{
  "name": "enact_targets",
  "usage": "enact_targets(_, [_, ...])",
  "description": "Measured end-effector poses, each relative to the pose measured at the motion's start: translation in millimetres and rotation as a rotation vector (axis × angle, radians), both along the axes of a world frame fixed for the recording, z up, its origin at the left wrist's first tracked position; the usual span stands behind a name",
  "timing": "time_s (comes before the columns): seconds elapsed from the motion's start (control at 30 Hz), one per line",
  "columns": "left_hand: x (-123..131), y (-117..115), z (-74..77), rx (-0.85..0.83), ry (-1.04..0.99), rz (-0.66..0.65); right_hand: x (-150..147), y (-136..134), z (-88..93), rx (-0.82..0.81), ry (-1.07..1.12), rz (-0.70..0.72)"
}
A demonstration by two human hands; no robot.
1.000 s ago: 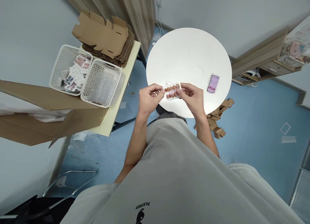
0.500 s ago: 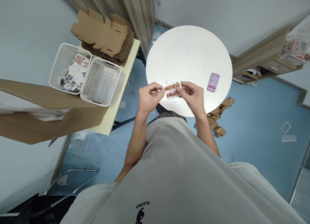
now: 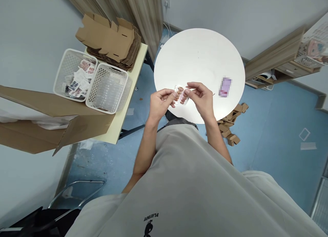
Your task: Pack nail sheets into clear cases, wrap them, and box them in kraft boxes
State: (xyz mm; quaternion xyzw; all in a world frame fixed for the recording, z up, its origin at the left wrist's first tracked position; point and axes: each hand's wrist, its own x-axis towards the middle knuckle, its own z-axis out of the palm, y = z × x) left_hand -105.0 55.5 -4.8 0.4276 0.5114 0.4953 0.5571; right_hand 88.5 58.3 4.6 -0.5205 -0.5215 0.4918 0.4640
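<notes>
A small card of press-on nails (image 3: 181, 95), two rows of glossy brown-pink tips on a clear and white backing, is held tilted over the near part of the round white table (image 3: 200, 52). My left hand (image 3: 159, 103) pinches its left edge between thumb and fingers. At the upper right side, my right hand (image 3: 203, 98) has its thumb against the card, fingers curled behind. Part of the backing is hidden by the fingers. On the table to the right lies a purple pixelated object (image 3: 225, 86).
On the pale yellow side table (image 3: 112, 136) are a white basket of nail packs (image 3: 61, 73), a basket of clear plastic trays (image 3: 93, 98), stacked flat cardboard boxes (image 3: 110, 39) and an open carton (image 3: 87, 127). Cardboard pieces (image 3: 230, 134) lie on the floor, right.
The card of press-on nails has turned from nearly level to a steep slant. My right hand has shifted slightly left, with its fingers lifted higher; my left hand has moved a little right.
</notes>
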Motion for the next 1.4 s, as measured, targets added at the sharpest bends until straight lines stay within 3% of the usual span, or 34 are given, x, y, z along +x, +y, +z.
enact_targets(0.17, [5.1, 1.8, -7.4, -0.034, -0.080, 0.092, 0.0, -0.3, -9.1, -0.004, -0.012, -0.007])
enact_targets(0.47, [10.0, -3.2, -2.6, -0.082, -0.161, -0.055, -0.9, 1.3, -9.6, -0.010, 0.059, -0.091])
enact_targets(0.67, [16.6, -1.4, 1.9, -0.079, -0.156, 0.050, -8.4, -2.6, -8.8, -0.039, 0.093, -0.029])
enact_targets(1.4, [28.3, 1.4, 3.6, -0.101, -0.142, 0.063, -13.3, -0.9, -5.3, -0.072, 0.068, -0.083])
